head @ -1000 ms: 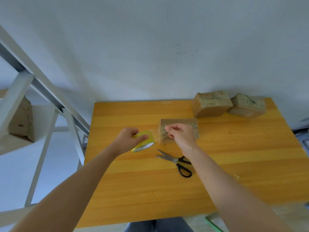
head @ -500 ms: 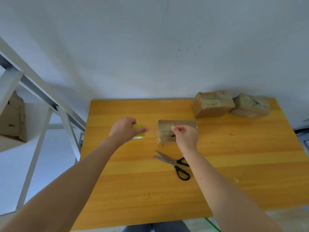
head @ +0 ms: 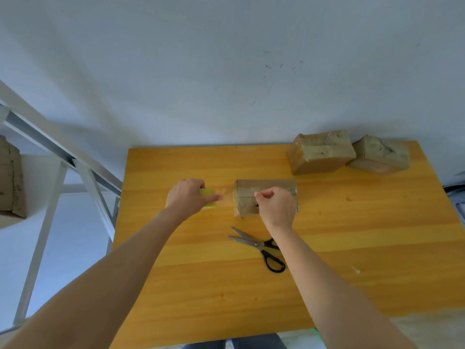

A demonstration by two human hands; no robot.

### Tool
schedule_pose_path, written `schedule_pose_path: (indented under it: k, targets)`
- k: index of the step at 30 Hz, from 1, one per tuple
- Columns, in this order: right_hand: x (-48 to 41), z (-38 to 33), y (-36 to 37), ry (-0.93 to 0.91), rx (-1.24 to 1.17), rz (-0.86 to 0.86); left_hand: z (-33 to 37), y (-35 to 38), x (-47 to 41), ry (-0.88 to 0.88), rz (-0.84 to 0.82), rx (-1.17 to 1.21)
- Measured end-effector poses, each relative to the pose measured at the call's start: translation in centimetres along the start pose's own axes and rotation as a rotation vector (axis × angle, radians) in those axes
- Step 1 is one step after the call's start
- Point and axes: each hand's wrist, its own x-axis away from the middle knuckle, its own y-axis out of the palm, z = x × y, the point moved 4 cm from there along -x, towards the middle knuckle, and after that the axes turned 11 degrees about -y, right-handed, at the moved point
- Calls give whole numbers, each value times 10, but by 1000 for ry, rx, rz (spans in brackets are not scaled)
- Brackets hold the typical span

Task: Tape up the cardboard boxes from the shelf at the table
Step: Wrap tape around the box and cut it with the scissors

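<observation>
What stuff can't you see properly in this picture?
Head view:
Yellow tape roll: mostly covered by the left hand.
Box: front partly behind the right hand.
Clear tape strip: too faint to trace.
Scissors: one handle partly behind the forearm.
Shelf box: cut by the left edge.

Bright, soft daylight falls evenly. The wall [head: 226, 71] beyond both hands reads cool grey-blue, with a faint shadow above the left hand [head: 187, 199]. Shadows on the table [head: 352, 248] are weak: a thin one under the scissors [head: 259, 245] nearer than the right hand [head: 276, 206]. The tape [head: 227, 193] stretched between the hands is only a hazy sheen (its edges cannot be traced), and the tape roll [head: 207, 192] in the left hand looks smeared. Wide-angle distortion tilts the shelf frame [head: 50, 147] left of the left hand and swells both forearms [head: 113, 285] toward the bottom edge.
</observation>
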Motion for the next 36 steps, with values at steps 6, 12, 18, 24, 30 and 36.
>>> schedule_pose_path:
  k: [6, 12, 18, 24, 30, 36]
  targets:
    - [-17, 10, -17, 96, 57, -92, 0, -1, -3, 1, 12, 4]
    - [-10, -30, -5, -524, 350, -243, 7, 3, -2, 27, -13, -21]
    - [-4, -40, 27, -776, 789, -610, 7, -2, 1, 21, -42, -6]
    - [-10, -44, 12, -755, 692, -574, 11, -23, 10, 135, -104, -127]
    - [-19, -54, -16, -709, 531, -535, 26, -43, 16, 402, 66, -273]
    - [-23, -62, -32, -638, 272, -505, 28, -61, 21, 557, 318, -205]
